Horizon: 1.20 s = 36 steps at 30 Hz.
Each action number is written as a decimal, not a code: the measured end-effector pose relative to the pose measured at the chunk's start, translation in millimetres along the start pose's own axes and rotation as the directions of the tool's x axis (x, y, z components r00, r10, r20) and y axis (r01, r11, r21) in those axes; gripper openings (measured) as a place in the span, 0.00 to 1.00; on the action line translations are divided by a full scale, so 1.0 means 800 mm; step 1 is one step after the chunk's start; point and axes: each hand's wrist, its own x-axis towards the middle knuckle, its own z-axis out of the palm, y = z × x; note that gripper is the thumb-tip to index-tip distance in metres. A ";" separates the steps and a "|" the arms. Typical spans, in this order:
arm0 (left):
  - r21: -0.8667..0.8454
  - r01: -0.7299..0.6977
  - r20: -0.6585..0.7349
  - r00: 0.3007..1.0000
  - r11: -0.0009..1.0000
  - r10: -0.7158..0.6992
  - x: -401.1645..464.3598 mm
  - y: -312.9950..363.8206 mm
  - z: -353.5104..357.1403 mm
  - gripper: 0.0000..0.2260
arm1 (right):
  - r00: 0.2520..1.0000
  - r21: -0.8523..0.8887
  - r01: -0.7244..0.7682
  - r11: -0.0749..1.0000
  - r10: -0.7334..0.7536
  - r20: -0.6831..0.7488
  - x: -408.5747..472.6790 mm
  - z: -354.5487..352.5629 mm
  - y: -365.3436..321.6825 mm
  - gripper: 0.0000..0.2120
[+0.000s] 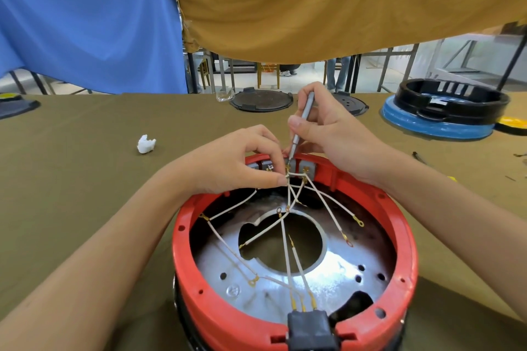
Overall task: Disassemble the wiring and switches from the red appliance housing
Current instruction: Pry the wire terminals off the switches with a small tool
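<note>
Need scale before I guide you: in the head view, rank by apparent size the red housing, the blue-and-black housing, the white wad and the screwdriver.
1. red housing, nearest the camera
2. blue-and-black housing, farther off, so true size unsure
3. screwdriver
4. white wad

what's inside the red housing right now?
Inside the red housing: white wires with ring terminals, fanning from grey switches at the far rim to a black connector block, over a metal plate. The left hand covers some of the switches.
</note>
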 end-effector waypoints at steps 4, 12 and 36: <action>-0.010 -0.016 -0.012 1.000 1.000 0.016 0.000 -0.001 0.001 0.02 | 0.989 -0.103 0.147 0.984 -0.144 0.030 -0.007 0.004 -0.008 0.08; -0.043 -0.040 -0.022 0.999 0.998 0.039 0.002 -0.002 0.002 0.10 | 0.948 -0.351 0.319 0.880 -0.297 0.117 -0.019 0.011 -0.019 0.09; -0.005 -0.009 -0.003 1.000 1.000 0.009 0.000 -0.002 0.001 0.02 | 0.998 0.121 -0.049 0.991 0.043 0.050 0.005 0.001 -0.006 0.07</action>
